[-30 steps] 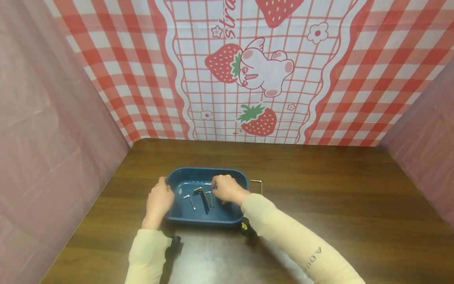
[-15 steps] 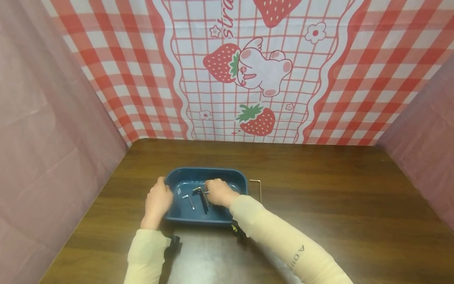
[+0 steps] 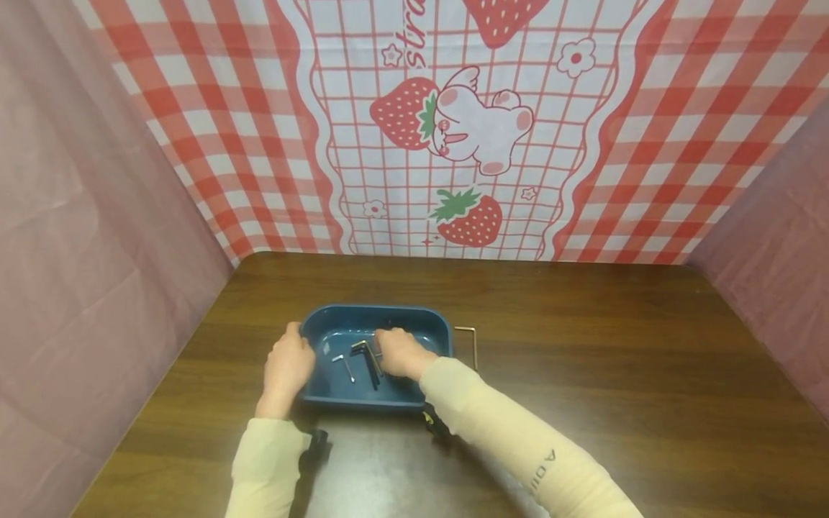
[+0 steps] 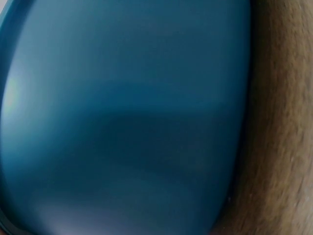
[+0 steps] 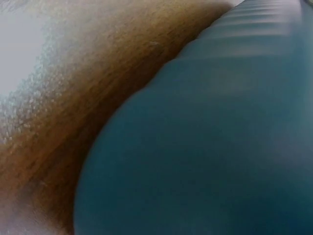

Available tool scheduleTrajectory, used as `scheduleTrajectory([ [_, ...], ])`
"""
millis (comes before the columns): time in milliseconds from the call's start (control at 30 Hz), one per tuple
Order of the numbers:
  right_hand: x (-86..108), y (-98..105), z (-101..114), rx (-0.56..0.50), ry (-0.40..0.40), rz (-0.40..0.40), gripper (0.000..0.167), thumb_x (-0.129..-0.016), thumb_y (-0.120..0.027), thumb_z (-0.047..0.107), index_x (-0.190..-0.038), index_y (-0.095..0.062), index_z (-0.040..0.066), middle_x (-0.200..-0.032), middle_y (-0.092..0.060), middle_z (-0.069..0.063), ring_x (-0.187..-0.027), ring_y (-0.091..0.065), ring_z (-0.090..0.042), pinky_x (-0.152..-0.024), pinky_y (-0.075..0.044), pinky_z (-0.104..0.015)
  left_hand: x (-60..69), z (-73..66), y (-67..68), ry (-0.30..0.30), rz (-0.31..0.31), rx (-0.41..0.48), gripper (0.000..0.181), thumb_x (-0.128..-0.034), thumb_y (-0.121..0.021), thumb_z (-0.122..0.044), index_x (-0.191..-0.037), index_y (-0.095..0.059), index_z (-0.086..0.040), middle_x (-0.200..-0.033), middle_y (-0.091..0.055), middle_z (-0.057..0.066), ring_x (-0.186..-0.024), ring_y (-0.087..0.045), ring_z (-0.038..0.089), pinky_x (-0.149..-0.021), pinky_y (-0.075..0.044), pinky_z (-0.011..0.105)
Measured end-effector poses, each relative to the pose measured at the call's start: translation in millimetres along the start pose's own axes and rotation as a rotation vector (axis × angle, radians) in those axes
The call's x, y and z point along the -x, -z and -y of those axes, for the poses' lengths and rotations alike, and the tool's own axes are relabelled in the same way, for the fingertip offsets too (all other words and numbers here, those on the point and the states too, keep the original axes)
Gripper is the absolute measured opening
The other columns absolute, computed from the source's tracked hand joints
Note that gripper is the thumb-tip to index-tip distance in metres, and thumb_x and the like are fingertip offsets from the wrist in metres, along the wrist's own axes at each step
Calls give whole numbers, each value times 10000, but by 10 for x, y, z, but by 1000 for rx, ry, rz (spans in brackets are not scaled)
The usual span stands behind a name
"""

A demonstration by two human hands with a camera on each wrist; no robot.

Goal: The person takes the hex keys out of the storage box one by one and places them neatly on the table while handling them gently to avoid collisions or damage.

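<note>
A blue rectangular tray (image 3: 376, 405) stands on the table with several L-shaped hex keys inside. My left hand (image 3: 287, 368) grips the tray's left rim; its fingertips are hidden at the edge. Inside the tray, my right hand (image 3: 403, 352) has curled fingers at a small silver hex key (image 3: 379, 355), pinching it, with most of the key covered by the hand. Just left of those fingers lie darker and brassy hex keys (image 3: 368, 360). A thin silver hex key (image 3: 346, 367) rests farther left. Both wrist views are filled mostly by the tray's blue outer wall (image 4: 146, 73).
On the wooden table (image 3: 583, 360), a brass-coloured hex key (image 3: 476, 349) lies right beside the tray. A red-and-white strawberry-print cloth (image 3: 479, 129) hangs behind the table, with pink cloth (image 3: 97, 252) at the sides.
My right hand has moved left and slightly down inside the tray, over the small silver hex key. The left hand stays on the rim.
</note>
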State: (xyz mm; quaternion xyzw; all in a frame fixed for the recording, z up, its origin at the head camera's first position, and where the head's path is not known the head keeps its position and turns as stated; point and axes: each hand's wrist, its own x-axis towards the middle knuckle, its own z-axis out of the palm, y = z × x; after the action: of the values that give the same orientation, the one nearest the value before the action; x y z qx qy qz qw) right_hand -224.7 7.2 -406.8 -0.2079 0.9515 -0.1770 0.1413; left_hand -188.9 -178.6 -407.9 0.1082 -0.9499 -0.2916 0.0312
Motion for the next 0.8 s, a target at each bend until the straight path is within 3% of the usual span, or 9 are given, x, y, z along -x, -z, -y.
scheduleTrajectory([
  [400, 16, 0, 10, -31, -21, 48, 156, -754, -618, 13, -863, -532, 82, -704, -534, -32, -564, -530, -142, -457, -449, -238, -7, 5, -2, 5, 3, 8, 403, -926, -313, -129, -1292, -374, 29, -1196, -515, 312, -1006, -524, 509, -798, -424, 577],
  [800, 11, -13, 16, 56, -7, 51, 225, -732, -636, 58, -944, -560, 49, -753, -570, -59, -650, -541, -177, -512, -443, -256, -3, 6, 5, -5, 2, 0, 400, -925, -316, -126, -1285, -373, 39, -1204, -508, 311, -1014, -516, 514, -807, -420, 578],
])
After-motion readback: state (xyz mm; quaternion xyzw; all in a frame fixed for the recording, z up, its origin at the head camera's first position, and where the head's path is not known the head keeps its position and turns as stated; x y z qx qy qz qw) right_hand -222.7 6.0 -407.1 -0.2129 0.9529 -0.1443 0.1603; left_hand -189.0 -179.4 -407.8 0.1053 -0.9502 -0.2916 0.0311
